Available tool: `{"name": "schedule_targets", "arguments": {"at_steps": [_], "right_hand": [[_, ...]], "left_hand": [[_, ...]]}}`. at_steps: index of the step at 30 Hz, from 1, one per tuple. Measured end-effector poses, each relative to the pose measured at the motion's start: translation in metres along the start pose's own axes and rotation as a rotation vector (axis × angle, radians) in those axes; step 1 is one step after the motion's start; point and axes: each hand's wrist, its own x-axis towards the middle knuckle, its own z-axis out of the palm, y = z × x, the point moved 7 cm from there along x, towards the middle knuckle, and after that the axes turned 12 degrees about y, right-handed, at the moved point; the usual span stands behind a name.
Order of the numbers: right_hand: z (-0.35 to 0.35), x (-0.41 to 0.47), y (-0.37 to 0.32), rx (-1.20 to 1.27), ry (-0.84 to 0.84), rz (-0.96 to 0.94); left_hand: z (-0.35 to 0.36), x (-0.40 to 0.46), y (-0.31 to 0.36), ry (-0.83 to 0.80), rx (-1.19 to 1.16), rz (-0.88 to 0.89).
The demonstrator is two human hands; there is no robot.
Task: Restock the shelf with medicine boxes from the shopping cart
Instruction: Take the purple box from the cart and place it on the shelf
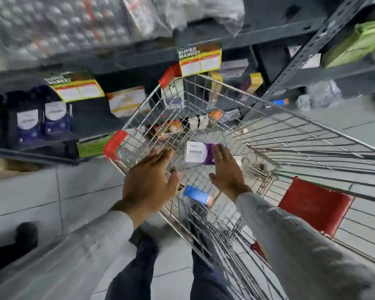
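Note:
A wire shopping cart [258, 135] with red corner guards stands against the dark shelf [59, 146]. A white and purple medicine box [198, 153] lies inside the cart. My right hand [225, 172] reaches into the basket with its fingers spread. The fingertips rest on the box's right edge and the thumb stays clear of it. My left hand [148, 180] hovers open over the cart's near left rim, just left of the box. A blue and orange box [198, 195] lies lower in the cart between my wrists. More small boxes [171, 128] sit at the far end.
Dark blue boxes [43, 122] stand on the lower left shelf, with yellow price tags [78, 89] hanging above them. A slotted shelf upright [307, 55] rises at right. A red child-seat flap [314, 206] is on the cart's near side. The floor is grey tile [30, 195].

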Motion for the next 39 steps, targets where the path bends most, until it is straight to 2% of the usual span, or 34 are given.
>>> {"name": "schedule_targets", "arguments": {"at_steps": [4,7,11,15,18,23,28,31,35,39], "right_hand": [[0.012,0.028,0.004,-0.010,-0.011,-0.026],[0.008,0.033,0.001,0.023,0.065,-0.046],[-0.019,0.016,-0.008,0.056,0.083,-0.061],[-0.080,-0.016,-0.036,0.097,0.142,-0.055],[-0.151,-0.042,-0.065,0.133,0.267,-0.077],[-0.290,-0.075,-0.133,0.209,0.574,-0.250],[-0.418,-0.087,-0.206,0.333,0.753,-0.368],[-0.481,-0.086,-0.249,0.404,0.844,-0.439],[-0.540,-0.059,-0.300,0.420,0.909,-0.455],[-0.575,-0.012,-0.348,0.476,0.840,-0.458]], "left_hand": [[0.007,0.002,-0.007,0.042,-0.011,0.000],[0.006,0.000,-0.007,0.068,-0.033,0.015],[0.003,-0.002,-0.005,0.080,-0.076,0.023],[-0.019,-0.007,0.003,0.085,-0.147,0.046],[-0.067,-0.009,0.011,0.167,-0.207,0.061],[-0.187,-0.011,0.027,0.413,-0.326,0.121],[-0.330,-0.011,0.027,0.744,-0.317,0.201],[-0.400,0.001,0.017,0.865,-0.245,0.264],[-0.459,0.041,-0.011,0.857,-0.069,0.221],[-0.487,0.089,-0.041,0.730,0.141,0.105]]}}
